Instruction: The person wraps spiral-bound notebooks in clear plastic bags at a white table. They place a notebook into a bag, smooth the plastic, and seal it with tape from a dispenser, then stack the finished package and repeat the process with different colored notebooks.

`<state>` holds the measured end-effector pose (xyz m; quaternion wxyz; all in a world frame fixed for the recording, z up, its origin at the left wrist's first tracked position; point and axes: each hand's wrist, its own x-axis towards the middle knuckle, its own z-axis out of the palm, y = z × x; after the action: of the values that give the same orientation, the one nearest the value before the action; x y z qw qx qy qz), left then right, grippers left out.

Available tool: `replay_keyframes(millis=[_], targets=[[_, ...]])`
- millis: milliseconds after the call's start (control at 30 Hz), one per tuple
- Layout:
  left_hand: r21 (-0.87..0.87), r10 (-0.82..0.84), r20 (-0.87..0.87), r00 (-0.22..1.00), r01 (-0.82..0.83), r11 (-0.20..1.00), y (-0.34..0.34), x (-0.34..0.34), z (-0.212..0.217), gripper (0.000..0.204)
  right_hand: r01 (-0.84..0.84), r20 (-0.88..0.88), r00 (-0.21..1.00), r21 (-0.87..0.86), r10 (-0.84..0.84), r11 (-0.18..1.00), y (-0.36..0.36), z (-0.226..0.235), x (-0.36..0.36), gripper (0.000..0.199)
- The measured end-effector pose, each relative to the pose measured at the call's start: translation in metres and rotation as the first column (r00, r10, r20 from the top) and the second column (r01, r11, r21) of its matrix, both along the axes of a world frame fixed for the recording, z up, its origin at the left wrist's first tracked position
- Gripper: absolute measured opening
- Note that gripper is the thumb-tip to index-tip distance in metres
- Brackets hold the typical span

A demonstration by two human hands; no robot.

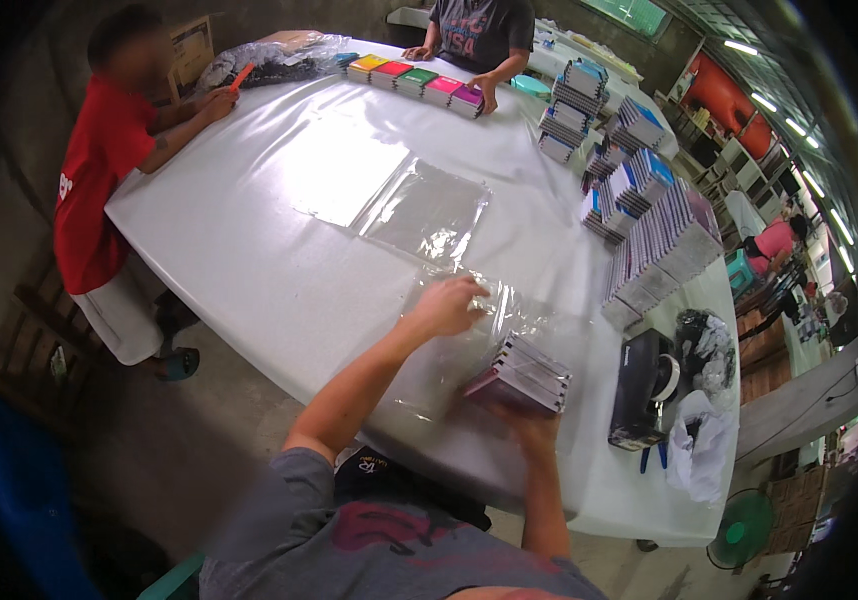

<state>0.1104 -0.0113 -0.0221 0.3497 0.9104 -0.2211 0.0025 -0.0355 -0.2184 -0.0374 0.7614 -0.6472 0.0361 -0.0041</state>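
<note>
A small stack of spiral-bound notebooks (517,378) with dark red covers is tilted near the table's front edge. My right hand (533,428) grips it from the near side, fingers partly hidden under it. To its upper left, my left hand (449,306) has curled fingers at the edge of a clear plastic bag (541,322), which it appears to pinch. That bag spreads over the table around and behind the notebooks. Farther off lie more flat clear plastic bags (427,212).
Tall notebook stacks (661,250) line the right side, with a black box (637,385), tape roll (667,378) and white plastic bag (699,445) nearer me. A person in red (109,150) stands left. Across the white table (249,230), another person touches a row of colourful notebooks (417,83).
</note>
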Motion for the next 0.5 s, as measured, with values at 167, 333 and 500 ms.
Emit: replay_keyframes(millis=[167,333,500], targets=[[0.122,-0.121,-0.063,0.991,0.128,0.984,-0.001,-0.02,-0.006,0.05,0.044,0.255,0.967,-0.208,0.011,0.977,-0.039,0.036,0.02,0.061],[0.183,-0.096,0.014,0.995,0.092,0.979,0.002,-0.026,-0.017,0.057,0.193,0.216,0.955,0.059,-0.201,0.979,-0.015,0.082,0.112,0.06],[0.16,-0.169,-0.066,0.983,0.177,0.971,0.001,-0.029,0.001,0.061,0.082,-0.008,0.997,0.225,-0.082,0.971,-0.015,0.059,0.218,0.05]])
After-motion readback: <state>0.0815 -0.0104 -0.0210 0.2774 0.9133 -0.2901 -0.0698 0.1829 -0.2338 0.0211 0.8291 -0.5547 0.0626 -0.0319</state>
